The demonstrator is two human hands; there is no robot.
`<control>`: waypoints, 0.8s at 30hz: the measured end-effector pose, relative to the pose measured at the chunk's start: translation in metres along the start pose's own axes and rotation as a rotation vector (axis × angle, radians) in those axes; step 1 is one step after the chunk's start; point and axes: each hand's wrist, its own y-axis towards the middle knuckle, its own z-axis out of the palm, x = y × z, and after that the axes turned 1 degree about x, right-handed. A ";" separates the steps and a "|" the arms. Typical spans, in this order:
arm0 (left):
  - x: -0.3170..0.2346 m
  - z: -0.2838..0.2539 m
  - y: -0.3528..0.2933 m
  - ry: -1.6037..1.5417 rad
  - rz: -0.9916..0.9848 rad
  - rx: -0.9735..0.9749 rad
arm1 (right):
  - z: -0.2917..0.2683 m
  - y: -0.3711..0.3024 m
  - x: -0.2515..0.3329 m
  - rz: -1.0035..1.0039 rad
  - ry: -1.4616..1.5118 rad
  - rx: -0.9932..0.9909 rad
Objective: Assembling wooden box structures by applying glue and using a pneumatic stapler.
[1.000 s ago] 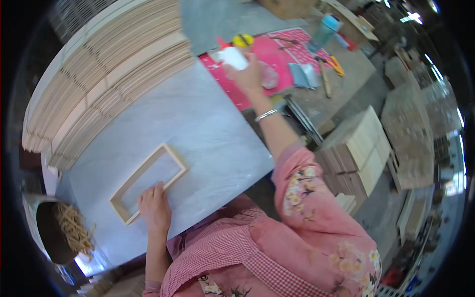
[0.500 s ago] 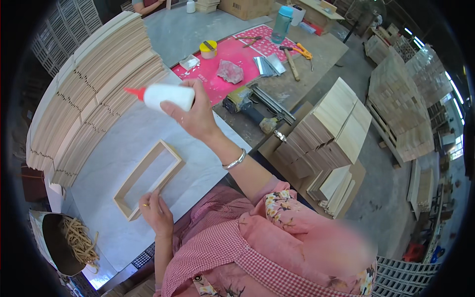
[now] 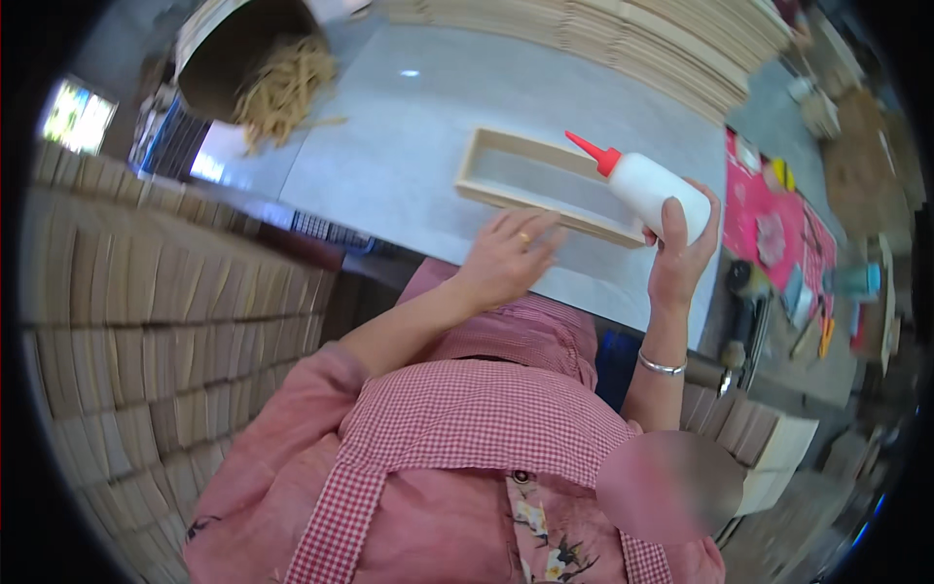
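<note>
A: Where's the wooden frame (image 3: 605,230)?

B: Flat on the worktop (image 3: 409,127), close to the near edge, toward the near right corner. Its right end is mostly hidden behind the bottle (image 3: 660,190) and the right hand (image 3: 686,243).

A: Is that hand gripping the bottle?

B: Yes, thumb and fingers clamped around its base, the red nozzle pointing up and left. The far fingers are out of sight.

A: And the left hand (image 3: 506,255)?

B: Fingers apart and lightly bent, by the frame's near long side. I can't tell whether they touch it.

A: Anything cut off?

B: The stacked boards (image 3: 603,39) along the far edge, and the bin (image 3: 229,73) of strips (image 3: 287,92) at the left.
</note>
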 end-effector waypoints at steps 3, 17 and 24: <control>-0.003 0.014 -0.015 0.034 -0.010 0.008 | 0.026 -0.007 -0.021 -0.076 -0.188 0.224; 0.007 0.039 -0.018 0.016 -0.060 0.066 | 0.078 -0.001 -0.035 -0.095 -0.200 0.438; 0.007 0.033 -0.016 0.014 -0.071 0.092 | 0.081 0.006 -0.040 -0.114 -0.228 0.479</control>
